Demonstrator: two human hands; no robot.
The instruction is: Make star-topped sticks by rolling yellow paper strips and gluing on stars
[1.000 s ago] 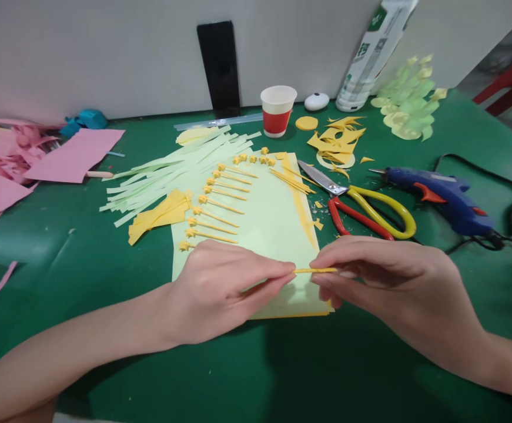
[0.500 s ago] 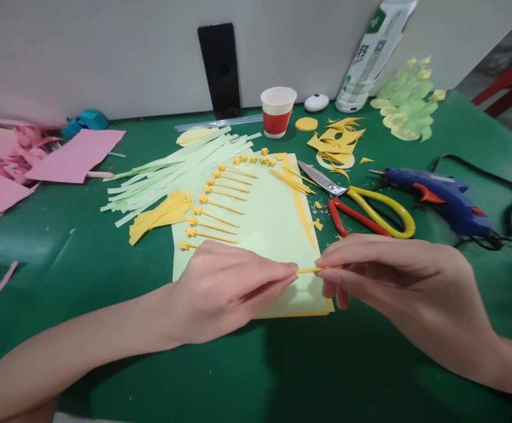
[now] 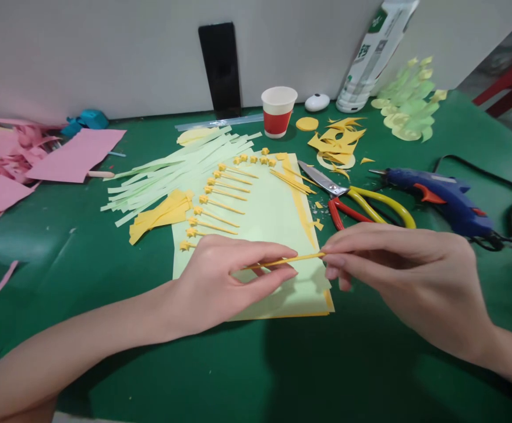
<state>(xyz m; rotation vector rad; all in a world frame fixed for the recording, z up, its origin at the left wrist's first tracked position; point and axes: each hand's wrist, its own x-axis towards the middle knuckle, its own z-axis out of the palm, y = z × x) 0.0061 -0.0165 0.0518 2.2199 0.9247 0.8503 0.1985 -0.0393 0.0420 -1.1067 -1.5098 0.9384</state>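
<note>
The left hand [image 3: 220, 279] and right hand [image 3: 397, 267] share one thin yellow strip [image 3: 284, 260], held just above the near end of the pale green sheet [image 3: 273, 217] in the middle of the bench [image 3: 62, 247]. The left thumb and forefinger are closed on its left part, the other fingers loosely curled; the right fingertips pinch its right end, the rest of that hand half open. The strip runs nearly level between them, slightly higher at the right.

The strip looks thin and soft, so my main worry is a kink or a tear: if the hands pull apart or twist against each other, it will likely crease in the free span between the two pinches. A loose pinch on either side could let it slip and unroll, if it is in fact rolled; that cannot be told from here.

Just beyond the left hand lies a row of finished yellow stems [image 3: 216, 205] with small stars, some touching the sheet's left edge. A forward slide of the left wrist could sweep the nearest ones out of line. The scissors [image 3: 361, 202] lie just beyond the right hand, blades pointing away, and the glue gun [image 3: 436, 194] sits toward the right edge with its cord looped; a careless reach that way risks a snag or, if it is hot, a burn.
</note>
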